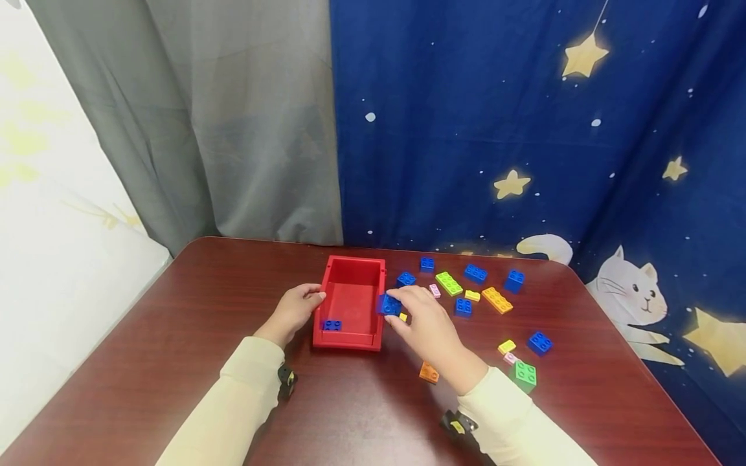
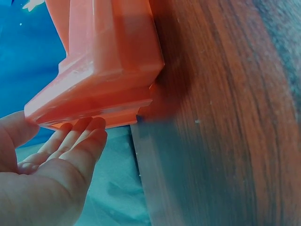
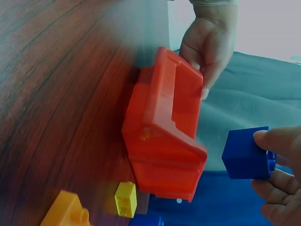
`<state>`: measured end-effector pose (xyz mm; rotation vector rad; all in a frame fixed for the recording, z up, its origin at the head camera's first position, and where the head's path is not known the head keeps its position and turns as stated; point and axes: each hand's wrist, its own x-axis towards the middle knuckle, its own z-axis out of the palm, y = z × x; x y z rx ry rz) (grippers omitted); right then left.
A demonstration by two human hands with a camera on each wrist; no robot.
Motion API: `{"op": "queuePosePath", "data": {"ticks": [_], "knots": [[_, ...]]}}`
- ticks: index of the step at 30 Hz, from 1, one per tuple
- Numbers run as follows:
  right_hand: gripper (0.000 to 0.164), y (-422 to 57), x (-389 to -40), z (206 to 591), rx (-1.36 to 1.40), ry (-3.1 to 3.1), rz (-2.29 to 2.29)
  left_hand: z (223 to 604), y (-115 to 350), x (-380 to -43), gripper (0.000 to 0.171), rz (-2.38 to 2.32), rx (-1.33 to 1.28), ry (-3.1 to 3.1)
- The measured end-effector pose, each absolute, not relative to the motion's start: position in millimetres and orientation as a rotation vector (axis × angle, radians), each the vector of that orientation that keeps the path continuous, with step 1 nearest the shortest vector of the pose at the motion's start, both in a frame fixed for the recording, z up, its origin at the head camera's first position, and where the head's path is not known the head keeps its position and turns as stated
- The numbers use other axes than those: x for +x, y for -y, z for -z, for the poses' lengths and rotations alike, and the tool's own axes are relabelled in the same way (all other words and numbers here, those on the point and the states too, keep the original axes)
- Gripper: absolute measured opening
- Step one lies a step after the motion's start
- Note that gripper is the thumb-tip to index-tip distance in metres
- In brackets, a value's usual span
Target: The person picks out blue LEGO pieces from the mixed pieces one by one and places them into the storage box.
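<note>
A red plastic box (image 1: 348,341) stands on the table, with a blue toy brick (image 1: 332,325) at its near left corner inside. My left hand (image 1: 289,314) grips the box's left rim, thumb on top and fingers below the lip in the left wrist view. Over the right rim, my right hand (image 1: 431,329) pinches another blue brick (image 3: 245,154) between thumb and fingers. That brick is off the table, studs facing the palm side in the right wrist view. A small yellow brick (image 3: 125,199) lies beside the box, partly hidden by my right hand in the head view.
Several loose bricks lie right of the box, among them a lime brick (image 1: 449,283), a yellow-orange brick (image 1: 497,300) and a green brick (image 1: 524,375). An orange brick (image 1: 429,372) lies below my right wrist. Curtains (image 1: 443,129) hang behind the table's far edge.
</note>
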<state>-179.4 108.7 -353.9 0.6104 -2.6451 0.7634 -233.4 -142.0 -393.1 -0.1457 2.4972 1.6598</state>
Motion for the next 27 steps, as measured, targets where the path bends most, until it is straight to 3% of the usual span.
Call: {"op": "queuePosePath", "data": {"ticks": [27], "knots": [[0.046,-53.8,-200.0,363.8,0.771,2.732,-0.726,393.1,142.3,-232.4,0.046,-1.654,-0.156,-2.506]]}}
